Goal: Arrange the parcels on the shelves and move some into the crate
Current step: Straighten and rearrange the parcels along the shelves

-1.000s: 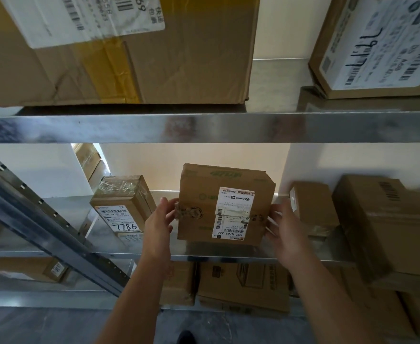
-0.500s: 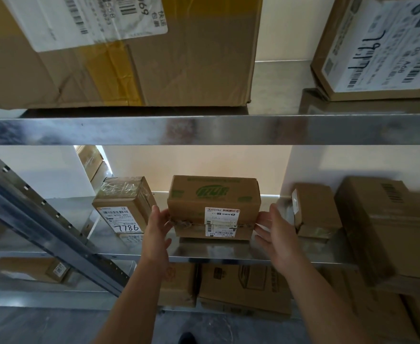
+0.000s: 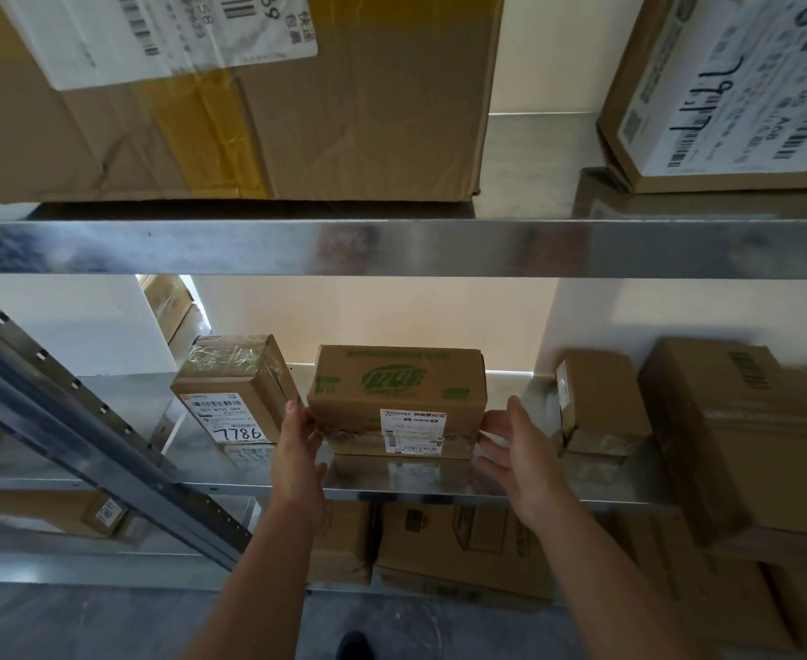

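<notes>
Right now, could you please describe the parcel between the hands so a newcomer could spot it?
Find the middle shiny metal shelf. Near its centre lies a low brown cardboard parcel between the left hand and right hand. Only it carries a green printed logo.

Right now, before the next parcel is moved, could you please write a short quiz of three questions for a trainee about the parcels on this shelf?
1. True or false: the green-logo parcel is on the top shelf.
2. What stands to the right of the green-logo parcel? A) a crate; B) a smaller brown box; C) a bottle.
3. Fill in: the neighbouring parcel on its left bears the handwritten number ____.

Key: 1 false, it is on the middle shelf; 2 B; 3 7786.
</notes>
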Demonstrator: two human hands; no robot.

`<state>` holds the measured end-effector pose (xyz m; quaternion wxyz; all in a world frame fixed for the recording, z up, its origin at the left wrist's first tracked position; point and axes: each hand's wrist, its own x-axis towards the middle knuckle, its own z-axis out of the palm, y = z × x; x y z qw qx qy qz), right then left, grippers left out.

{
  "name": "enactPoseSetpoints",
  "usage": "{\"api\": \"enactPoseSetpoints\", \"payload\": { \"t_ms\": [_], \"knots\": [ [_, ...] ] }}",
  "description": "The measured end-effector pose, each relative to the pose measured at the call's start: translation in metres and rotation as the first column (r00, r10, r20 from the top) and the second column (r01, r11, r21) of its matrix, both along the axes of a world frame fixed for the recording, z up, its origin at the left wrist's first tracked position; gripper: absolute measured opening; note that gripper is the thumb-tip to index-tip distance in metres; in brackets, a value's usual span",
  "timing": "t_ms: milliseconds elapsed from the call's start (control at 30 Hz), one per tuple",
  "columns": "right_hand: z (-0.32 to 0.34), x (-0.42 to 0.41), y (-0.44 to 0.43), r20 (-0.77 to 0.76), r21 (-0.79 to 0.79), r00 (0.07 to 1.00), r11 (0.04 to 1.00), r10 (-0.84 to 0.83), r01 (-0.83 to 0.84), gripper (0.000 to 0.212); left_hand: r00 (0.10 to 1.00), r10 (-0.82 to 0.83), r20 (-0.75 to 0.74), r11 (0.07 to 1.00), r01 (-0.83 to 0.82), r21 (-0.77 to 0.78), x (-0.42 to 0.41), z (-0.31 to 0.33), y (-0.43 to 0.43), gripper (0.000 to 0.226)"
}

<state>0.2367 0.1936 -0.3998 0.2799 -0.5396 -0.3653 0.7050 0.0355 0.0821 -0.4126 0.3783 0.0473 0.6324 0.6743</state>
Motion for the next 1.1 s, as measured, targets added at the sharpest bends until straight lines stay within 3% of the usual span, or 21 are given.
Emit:
{"api": "enactPoseSetpoints", "payload": {
  "t_ms": [267, 467, 600, 833, 1100],
  "knots": [
    [-0.002, 0.010, -0.008, -0.015, -0.014, 0.999, 0.999, -0.042, 0.042, 0.039, 0.996, 0.073, -0.057, 0.997, -0.072, 0.017, 0.007, -0.006, -0.019, 0.043],
    [-0.002, 0.021, -0.031, 0.024, -0.018, 0.996, 0.996, -0.086, 0.087, 0.039, 0.993, 0.106, -0.055, 0.984, -0.113, -0.138, 0.022, -0.030, -0.045, 0.035],
    [0.006, 0.034, -0.059, 0.032, -0.028, 0.992, 0.992, -0.125, 0.126, 0.036, 0.988, -0.094, 0.123, 0.965, 0.121, -0.233, 0.045, -0.033, -0.062, 0.034],
    [0.007, 0.068, -0.084, 0.058, 0.012, 0.979, 0.981, -0.193, 0.192, 0.036, 0.887, -0.435, 0.154, 0.853, 0.460, -0.246, 0.096, -0.032, -0.063, 0.038],
    [0.016, 0.107, -0.051, 0.072, -0.009, 0.964, 0.967, -0.255, 0.257, 0.027, 0.846, -0.521, 0.114, 0.828, 0.534, -0.174, 0.141, -0.005, -0.019, 0.031]
  ]
}}
